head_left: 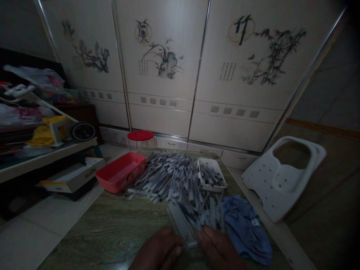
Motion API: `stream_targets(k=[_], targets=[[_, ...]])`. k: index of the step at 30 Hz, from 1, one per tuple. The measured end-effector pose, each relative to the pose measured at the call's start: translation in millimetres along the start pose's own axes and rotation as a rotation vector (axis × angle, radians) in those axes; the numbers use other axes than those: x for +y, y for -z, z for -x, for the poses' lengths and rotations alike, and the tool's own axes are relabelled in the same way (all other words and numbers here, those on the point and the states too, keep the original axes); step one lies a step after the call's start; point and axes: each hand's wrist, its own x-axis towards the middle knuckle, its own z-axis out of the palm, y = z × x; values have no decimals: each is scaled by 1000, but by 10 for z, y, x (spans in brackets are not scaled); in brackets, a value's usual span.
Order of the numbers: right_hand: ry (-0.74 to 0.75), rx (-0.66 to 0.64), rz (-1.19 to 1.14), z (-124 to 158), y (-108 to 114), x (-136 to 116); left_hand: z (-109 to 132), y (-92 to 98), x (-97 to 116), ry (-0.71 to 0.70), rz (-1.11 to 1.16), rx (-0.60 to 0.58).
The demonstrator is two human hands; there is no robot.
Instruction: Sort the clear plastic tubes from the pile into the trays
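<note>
A large heap of slim, clear pens (171, 172) with dark tips covers the far middle of the table. Nearer to me, a bundle of clear pens (180, 219) lies with its near end between my hands. My left hand (159, 247) is curled against the bundle's left side, fingers bent. From the right, my right hand (215, 247) presses on the same end, its fingers close together. Loose pens (215, 212) lie just beyond the right hand. Dim light and blur hide the fingertips' exact hold.
A red plastic basket (120, 172) stands left of the heap. On the right are a white tray (225, 183) holding more pens and a crumpled blue cloth (247, 228). Beyond the table stand a red stool (140, 135) and a folded white chair (281, 183).
</note>
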Motion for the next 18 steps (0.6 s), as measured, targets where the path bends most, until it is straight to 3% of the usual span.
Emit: stream_targets(k=[4, 8, 12, 18], targets=[[43, -87, -79, -75, 19, 43, -11, -28, -40, -21, -24, -21], [-61, -60, -59, -98, -22, 92, -18, -66, -93, -34, -45, 0], [-33, -84, -10, -87, -27, 124, 2, -75, -130, -25, -19, 17], [-21, -139, -148, -49, 20, 72, -1, -42, -93, -10, 57, -36]])
